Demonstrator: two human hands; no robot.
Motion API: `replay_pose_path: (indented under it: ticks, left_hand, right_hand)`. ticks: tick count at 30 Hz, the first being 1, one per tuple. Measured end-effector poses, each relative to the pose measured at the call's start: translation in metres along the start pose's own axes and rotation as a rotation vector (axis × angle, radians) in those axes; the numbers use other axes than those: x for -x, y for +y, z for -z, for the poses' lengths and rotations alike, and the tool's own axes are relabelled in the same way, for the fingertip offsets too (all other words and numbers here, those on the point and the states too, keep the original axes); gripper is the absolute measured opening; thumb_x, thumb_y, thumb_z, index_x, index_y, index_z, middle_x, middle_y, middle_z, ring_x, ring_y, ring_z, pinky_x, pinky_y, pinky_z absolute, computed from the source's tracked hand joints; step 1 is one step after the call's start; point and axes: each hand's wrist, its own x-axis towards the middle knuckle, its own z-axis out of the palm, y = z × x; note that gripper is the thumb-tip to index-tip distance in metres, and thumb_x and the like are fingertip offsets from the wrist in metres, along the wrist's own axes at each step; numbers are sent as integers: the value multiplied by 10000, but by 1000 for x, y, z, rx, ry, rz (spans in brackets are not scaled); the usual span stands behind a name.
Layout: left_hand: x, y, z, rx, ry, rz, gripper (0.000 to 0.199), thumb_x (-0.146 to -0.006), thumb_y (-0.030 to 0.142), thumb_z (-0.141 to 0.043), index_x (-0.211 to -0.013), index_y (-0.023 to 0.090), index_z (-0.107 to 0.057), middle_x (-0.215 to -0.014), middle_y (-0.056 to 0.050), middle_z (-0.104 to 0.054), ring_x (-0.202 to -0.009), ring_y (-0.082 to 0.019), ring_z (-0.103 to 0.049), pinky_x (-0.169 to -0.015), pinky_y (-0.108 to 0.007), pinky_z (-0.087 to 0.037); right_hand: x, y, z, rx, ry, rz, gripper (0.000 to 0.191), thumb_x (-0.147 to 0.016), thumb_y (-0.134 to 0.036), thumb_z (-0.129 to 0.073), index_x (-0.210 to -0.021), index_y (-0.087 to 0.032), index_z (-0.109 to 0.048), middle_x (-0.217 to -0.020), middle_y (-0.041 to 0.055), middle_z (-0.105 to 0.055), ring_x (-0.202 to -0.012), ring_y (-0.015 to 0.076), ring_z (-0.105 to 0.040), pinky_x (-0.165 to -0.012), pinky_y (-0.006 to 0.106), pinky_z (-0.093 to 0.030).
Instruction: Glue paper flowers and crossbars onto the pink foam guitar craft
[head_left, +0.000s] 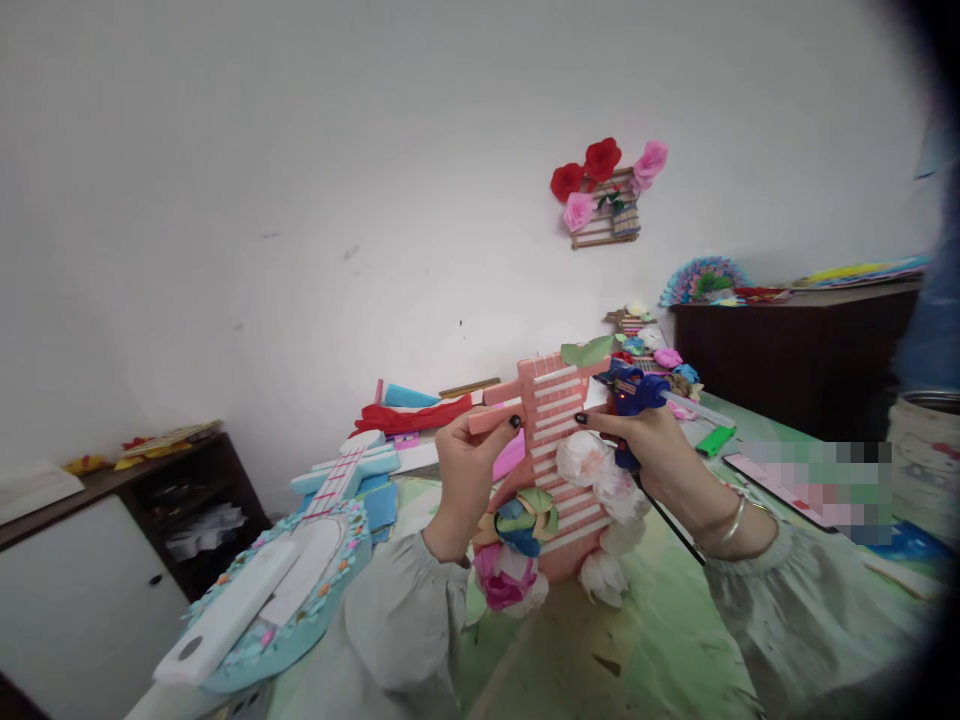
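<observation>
A pink guitar-shaped craft (538, 452) stood upright over the green table (652, 650), between two separated hands. It might have tipped if support slackened. The blue glue gun (634, 388), gripped by the right hand (664, 455), could have burned fingers; the pink strip (491, 418), pinched in the left hand (465, 470), might have set crooked. White slats crossed the craft; white, blue and magenta flowers edged it.

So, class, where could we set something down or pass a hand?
The green tabletop between the two sleeves, this side of the pink craft, is bare but for a dark scrap. Crowded: left, the blue guitar; behind, the red material; right, the green object.
</observation>
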Motion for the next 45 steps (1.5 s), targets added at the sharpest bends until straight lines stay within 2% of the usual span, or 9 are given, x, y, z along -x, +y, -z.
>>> replay_pose_path:
  ticks: [4,10,14,19,24,34,39,42,45]
  left_hand:
    - [-2,1,-1,-17,-27,-19,127,-702,208,-720,-814,149,-730,-828,-47,-707,-814,-193,-649,-751,-317,-535]
    - [-2,1,-3,-2,-52,2,141,-703,214,-720,-828,150,-733,-840,-59,-718,-828,-200,-655,-767,-324,-526]
    - [0,4,-5,-22,-45,-9,128,-700,216,-720,-810,152,-734,-835,-53,-718,-812,-185,-649,-758,-305,-521]
    - [2,2,-6,-44,-28,-20,151,-717,225,-706,-845,145,-708,-852,-52,-700,-831,-192,-645,-764,-314,-521]
    - [5,-3,-1,4,-42,4,211,-709,259,-725,-880,147,-675,-883,-59,-694,-869,-205,-643,-790,-330,-522]
    - [1,0,8,53,-45,50,270,-704,283,-739,-924,171,-630,-854,-33,-689,-812,-195,-659,-735,-319,-532]
    - [2,3,5,53,-29,24,380,-689,265,-748,-1020,179,-582,-1035,-77,-672,-909,-196,-651,-779,-308,-528]
    - [2,3,3,63,-100,143,403,-656,272,-768,-1011,162,-611,-1025,-92,-687,-914,-207,-655,-779,-317,-530]
    - [2,1,4,17,-189,312,324,-589,293,-810,-841,131,-688,-875,-90,-722,-818,-207,-667,-731,-306,-532]
  right_hand:
    - [-1,1,1,21,-3,23,482,-508,-237,-828,-941,-204,-619,-663,-37,-647,-581,137,-586,-545,255,-436]
    - [0,-3,0,72,5,28,315,-519,-267,-813,-776,-191,-647,-617,-4,-660,-633,179,-620,-583,282,-474]
    - [1,-2,0,44,14,20,318,-529,-255,-805,-797,-193,-648,-621,-3,-660,-656,188,-620,-591,291,-481]
    - [5,1,0,75,86,6,272,-523,-258,-808,-709,-187,-623,-646,-8,-635,-597,157,-572,-542,277,-434]
    - [8,-2,-2,82,122,4,309,-502,-253,-816,-713,-187,-601,-623,-20,-605,-549,129,-514,-500,262,-374]
    - [7,-1,-2,56,114,2,296,-514,-259,-807,-705,-185,-593,-627,-31,-593,-540,121,-508,-495,261,-377]
    - [8,-2,-3,35,125,-4,307,-502,-255,-811,-695,-192,-580,-630,-35,-594,-558,130,-524,-525,271,-402]
    - [9,-4,-5,58,163,1,311,-484,-250,-816,-662,-189,-568,-594,-50,-566,-516,105,-481,-502,261,-375]
    - [11,-6,-6,64,174,7,304,-482,-256,-810,-655,-188,-570,-584,-48,-569,-519,110,-491,-505,261,-379]
